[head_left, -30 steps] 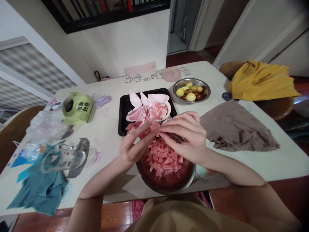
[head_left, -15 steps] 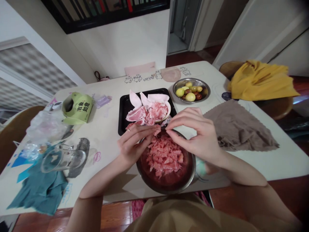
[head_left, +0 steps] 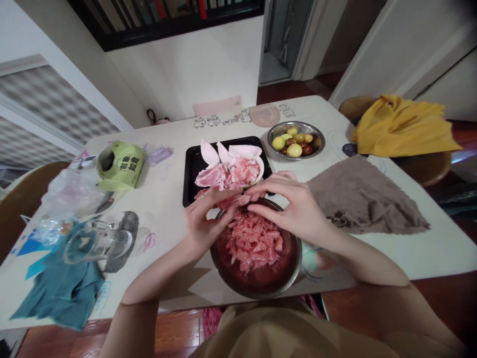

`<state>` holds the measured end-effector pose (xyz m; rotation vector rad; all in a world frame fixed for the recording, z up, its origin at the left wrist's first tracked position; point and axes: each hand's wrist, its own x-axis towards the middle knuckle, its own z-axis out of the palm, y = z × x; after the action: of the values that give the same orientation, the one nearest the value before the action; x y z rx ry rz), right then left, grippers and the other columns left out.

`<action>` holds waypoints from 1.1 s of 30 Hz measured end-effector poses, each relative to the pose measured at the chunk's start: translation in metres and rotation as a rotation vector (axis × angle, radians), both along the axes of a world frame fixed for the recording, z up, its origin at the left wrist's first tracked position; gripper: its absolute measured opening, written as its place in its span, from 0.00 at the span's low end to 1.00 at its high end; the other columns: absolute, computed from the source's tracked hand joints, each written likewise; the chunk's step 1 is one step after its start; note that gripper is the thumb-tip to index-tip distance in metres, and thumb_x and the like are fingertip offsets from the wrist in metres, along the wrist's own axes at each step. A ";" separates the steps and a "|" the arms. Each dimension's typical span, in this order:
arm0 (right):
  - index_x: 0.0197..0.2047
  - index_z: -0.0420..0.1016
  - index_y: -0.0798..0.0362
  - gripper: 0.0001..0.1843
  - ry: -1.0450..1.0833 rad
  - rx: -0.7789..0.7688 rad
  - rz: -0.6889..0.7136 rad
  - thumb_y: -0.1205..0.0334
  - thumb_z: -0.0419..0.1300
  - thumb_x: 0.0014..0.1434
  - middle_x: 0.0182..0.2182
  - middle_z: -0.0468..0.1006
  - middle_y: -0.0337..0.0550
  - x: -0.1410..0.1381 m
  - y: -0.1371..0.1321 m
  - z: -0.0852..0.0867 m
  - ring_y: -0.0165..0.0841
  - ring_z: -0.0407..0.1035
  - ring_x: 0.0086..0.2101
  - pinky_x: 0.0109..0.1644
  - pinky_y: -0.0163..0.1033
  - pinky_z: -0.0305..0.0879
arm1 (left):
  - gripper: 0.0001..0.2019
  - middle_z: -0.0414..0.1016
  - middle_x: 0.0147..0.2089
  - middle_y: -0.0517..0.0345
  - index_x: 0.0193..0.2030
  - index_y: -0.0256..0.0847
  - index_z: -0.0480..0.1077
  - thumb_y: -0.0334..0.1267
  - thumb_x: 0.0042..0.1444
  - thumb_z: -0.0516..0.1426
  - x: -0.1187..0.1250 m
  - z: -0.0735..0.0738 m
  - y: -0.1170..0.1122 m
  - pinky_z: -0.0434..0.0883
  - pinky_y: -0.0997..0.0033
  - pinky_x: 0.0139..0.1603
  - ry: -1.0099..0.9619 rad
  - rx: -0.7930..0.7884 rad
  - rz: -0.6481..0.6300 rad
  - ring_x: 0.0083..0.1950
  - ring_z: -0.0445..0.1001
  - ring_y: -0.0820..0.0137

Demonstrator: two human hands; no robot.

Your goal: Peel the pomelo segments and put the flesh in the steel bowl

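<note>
My left hand (head_left: 204,218) and my right hand (head_left: 292,205) meet over the far rim of a metal bowl (head_left: 293,258). Between their fingertips is a small piece of pink pomelo flesh (head_left: 244,199), gripped from both sides; the fingers partly cover it. Loose pink pomelo pulp (head_left: 255,243) is heaped in the bowl below. Just beyond the hands lies a black tray (head_left: 191,171) with pale pomelo peel (head_left: 209,152) standing up at its back, and pink membrane scraps (head_left: 244,171) piled in a piece of rind.
A steel bowl of small yellow and red fruit (head_left: 294,150) stands behind on the right, near a brown cloth (head_left: 368,199). To the left are a glass pitcher (head_left: 89,243) on its side, a teal cloth (head_left: 63,288), a green carton (head_left: 126,164) and plastic bags (head_left: 70,194).
My right hand has moved slightly left and lower, its fingers now overlapping the piece of pomelo. My left fingers have curled more around it. The bowl and tray stay put.
</note>
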<state>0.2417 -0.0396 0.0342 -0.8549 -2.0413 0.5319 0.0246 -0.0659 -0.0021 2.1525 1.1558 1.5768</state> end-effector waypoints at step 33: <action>0.45 0.84 0.51 0.10 0.183 -0.108 -0.228 0.62 0.66 0.59 0.37 0.86 0.43 0.006 0.085 -0.060 0.38 0.79 0.38 0.48 0.45 0.73 | 0.21 0.78 0.44 0.56 0.53 0.42 0.77 0.33 0.53 0.72 0.004 -0.003 0.009 0.82 0.77 0.40 -0.286 -0.108 -0.163 0.44 0.80 0.72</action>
<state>0.2479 0.0453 -0.0255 -1.0487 -1.7357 0.5736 0.0287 -0.0566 -0.0053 1.8299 0.9274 1.6422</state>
